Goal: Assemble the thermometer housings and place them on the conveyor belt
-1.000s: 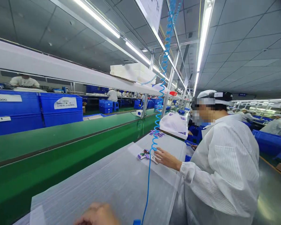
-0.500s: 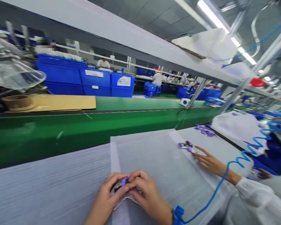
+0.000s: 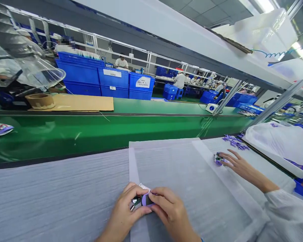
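While both wrists rest low, the left hand (image 3: pixel 123 215) and right hand (image 3: pixel 170 211) pinch a small purple-and-black plastic part (image 3: pixel 144 200) over the white foam sheet (image 3: pixel 65 195).

A factory assembly line. A green conveyor belt (image 3: pixel 96 129) runs past the near counter (image 3: pixel 53 195). Blue bins (image 3: pixel 111 82) and white-coated workers (image 3: pixel 179 80) sit far behind.

Bare foam sheet (image 3: pixel 53 195) left, co-worker's hand (image 3: pixel 238 164) right, conveyor belt (image 3: pixel 103 129) beyond

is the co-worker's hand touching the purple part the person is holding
No, the co-worker's hand rests apart, while the left hand and right hand grip the purple part.
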The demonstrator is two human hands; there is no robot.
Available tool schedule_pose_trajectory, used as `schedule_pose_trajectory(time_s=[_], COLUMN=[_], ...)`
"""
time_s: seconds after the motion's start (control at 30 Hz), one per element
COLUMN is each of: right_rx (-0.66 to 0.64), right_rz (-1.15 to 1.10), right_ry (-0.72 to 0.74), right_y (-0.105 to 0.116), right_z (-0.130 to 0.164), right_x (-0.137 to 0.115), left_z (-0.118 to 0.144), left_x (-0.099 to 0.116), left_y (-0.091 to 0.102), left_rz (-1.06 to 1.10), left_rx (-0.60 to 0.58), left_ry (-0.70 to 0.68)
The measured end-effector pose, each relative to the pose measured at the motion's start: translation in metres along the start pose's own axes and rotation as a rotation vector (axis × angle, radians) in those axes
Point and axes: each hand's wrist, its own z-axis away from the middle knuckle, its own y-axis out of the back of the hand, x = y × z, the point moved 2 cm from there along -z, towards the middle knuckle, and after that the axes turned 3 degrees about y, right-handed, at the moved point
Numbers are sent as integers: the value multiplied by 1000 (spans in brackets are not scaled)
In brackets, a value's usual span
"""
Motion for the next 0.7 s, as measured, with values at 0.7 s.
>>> schedule_pose_trajectory(time_s=[0.7], right_rx=[33], right_rz=[-94], right_ry=[-120], right_y=[0], right_z=[-1], right_x=[1], left_z=[-1], left_x=[-1], left_y=[-1], left_rz=[34], left_rx=[-23], left_ry=[50])
